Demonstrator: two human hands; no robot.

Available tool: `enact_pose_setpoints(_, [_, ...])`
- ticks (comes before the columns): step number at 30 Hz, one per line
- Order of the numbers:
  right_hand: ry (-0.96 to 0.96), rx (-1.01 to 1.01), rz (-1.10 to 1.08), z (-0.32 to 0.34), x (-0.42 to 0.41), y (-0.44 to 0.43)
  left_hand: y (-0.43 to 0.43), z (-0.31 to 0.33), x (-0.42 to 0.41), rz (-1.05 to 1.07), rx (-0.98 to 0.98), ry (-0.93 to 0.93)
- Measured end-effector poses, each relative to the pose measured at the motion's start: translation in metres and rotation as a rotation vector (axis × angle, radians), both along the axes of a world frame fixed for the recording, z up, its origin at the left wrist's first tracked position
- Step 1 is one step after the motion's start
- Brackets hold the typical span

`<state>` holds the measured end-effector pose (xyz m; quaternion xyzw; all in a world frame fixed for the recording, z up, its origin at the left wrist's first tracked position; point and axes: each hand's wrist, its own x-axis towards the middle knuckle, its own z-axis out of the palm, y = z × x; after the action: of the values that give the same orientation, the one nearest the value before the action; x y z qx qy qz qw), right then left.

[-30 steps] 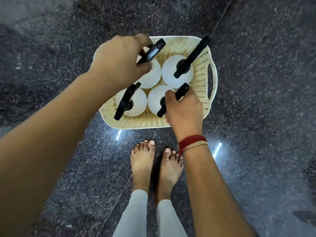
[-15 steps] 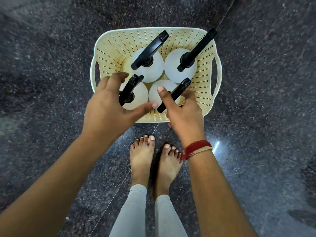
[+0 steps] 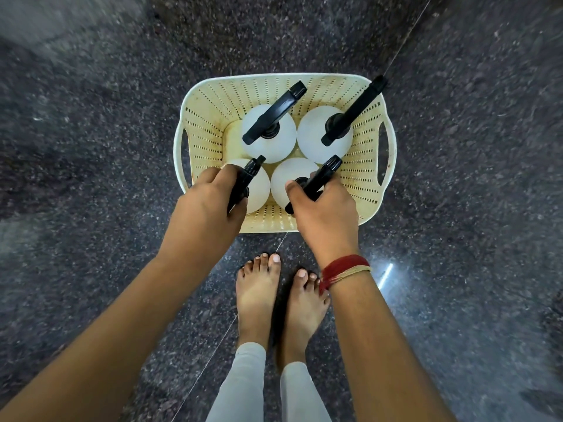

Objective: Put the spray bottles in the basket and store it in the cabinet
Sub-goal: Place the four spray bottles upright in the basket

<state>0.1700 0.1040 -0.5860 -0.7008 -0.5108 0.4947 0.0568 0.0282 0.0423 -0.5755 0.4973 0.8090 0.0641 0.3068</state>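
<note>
A cream perforated basket with side handles sits on the dark floor. Several white spray bottles with black trigger heads stand upright inside it. My left hand is closed around the black head of the near left bottle. My right hand grips the black head of the near right bottle. The far left bottle and far right bottle stand untouched behind them. Both hands cover part of the basket's near rim.
The floor is dark speckled polished stone with a thin joint line running diagonally. My bare feet stand just in front of the basket. No cabinet is in view.
My left hand drew back from the far left bottle to the near left one and closed on its head. My right hand stayed on the near right bottle's head.
</note>
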Motion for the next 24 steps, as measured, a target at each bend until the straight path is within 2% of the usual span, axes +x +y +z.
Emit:
enact_pose_setpoints(5, [-0.004,-0.006,-0.002,0.002,0.001,-0.004,0.007,0.001,-0.008,0.005,-0.028,0.027])
enact_pose_setpoints(11, [0.106,-0.059,-0.078,0.003,0.005,-0.007,0.008,0.007,-0.014,0.008,-0.072,0.094])
enact_pose_setpoints(14, [0.122,-0.098,-0.061,0.005,0.009,-0.005,0.01,0.012,-0.019,0.058,-0.024,0.143])
enact_pose_setpoints(17, [-0.039,-0.134,0.036,0.016,0.019,-0.002,0.024,0.02,-0.02,0.122,0.129,0.158])
enact_pose_setpoints(19, [-0.153,-0.052,0.029,0.027,0.028,0.005,0.043,0.023,-0.017,0.119,0.209,0.143])
enact_pose_setpoints(20, [-0.15,-0.009,-0.02,0.033,0.031,0.011,0.054,0.023,-0.013,0.1,0.215,0.156])
enact_pose_setpoints(22, [-0.075,0.02,-0.113,0.037,0.034,0.025,0.078,0.021,-0.002,0.021,0.153,0.267])
enact_pose_setpoints(24, [-0.014,-0.008,-0.119,0.037,0.029,0.038,0.099,0.017,0.008,-0.083,0.045,0.398])
